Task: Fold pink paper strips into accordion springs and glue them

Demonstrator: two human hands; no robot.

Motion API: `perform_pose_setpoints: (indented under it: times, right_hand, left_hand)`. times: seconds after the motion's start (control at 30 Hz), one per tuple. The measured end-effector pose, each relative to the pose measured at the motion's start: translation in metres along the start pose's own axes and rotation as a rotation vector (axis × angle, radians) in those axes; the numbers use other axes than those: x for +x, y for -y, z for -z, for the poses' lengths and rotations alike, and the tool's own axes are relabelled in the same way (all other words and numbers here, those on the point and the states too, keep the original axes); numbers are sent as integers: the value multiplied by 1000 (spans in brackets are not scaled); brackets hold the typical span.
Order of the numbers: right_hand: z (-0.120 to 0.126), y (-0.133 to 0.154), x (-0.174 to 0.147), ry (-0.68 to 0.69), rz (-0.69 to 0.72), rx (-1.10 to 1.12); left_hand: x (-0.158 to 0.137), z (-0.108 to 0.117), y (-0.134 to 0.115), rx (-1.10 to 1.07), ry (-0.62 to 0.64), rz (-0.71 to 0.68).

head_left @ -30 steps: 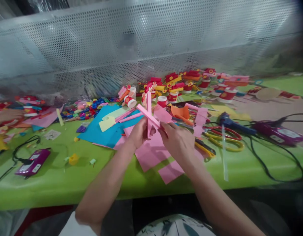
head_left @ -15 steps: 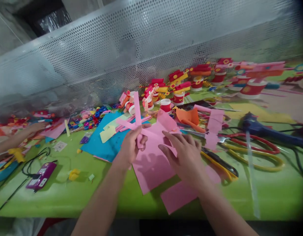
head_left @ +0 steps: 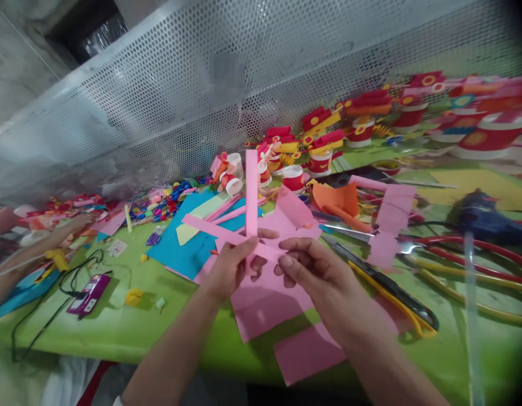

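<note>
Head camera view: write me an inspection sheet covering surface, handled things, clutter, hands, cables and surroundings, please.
Surface: green table, with pink sheets and a blue sheet on it.
Handled things: two pink strips, one upright, one slanting, meeting at the left thumb.
Clutter: orange piece, blue glue gun, red-and-white cups.
Hands: left hand pinches the strips where they meet; right hand is at the slanting strip's right end, grip unclear.
Cables: black cable at a purple box, left side.
Surroundings: perforated panel behind; another person's arm at left.
</note>
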State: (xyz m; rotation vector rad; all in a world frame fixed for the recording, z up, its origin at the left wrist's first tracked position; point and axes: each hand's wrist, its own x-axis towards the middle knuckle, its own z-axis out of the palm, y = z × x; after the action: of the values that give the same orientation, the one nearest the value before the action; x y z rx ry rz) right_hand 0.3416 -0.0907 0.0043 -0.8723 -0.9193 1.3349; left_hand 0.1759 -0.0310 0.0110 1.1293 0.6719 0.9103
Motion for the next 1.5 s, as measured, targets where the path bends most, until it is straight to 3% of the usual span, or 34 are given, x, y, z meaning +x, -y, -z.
perform_pose_setpoints:
  times: [0.27,0.53,0.7,0.93,1.13,1.5]
  right_hand:
    - [1,1,5,112,-297,411]
    - [-2,2,5,89,-280,435]
    - [-2,-1,6,39,-288,406]
    - [-5,-2,6,37,-317,394]
    - [-2,-4,6,-55,-343,378]
    - [-3,-4,6,-101,-301,342]
  left_hand:
    - [-5,0,-1,-156,185,128]
    - [4,3,-5,-213,110,116]
    - [2,4,-4,-172,128,86]
    - [4,2,0,-89,16,-16]
    - [7,1,0,-50,-85,-84]
    - [2,-2,-2,-19,-46,-53]
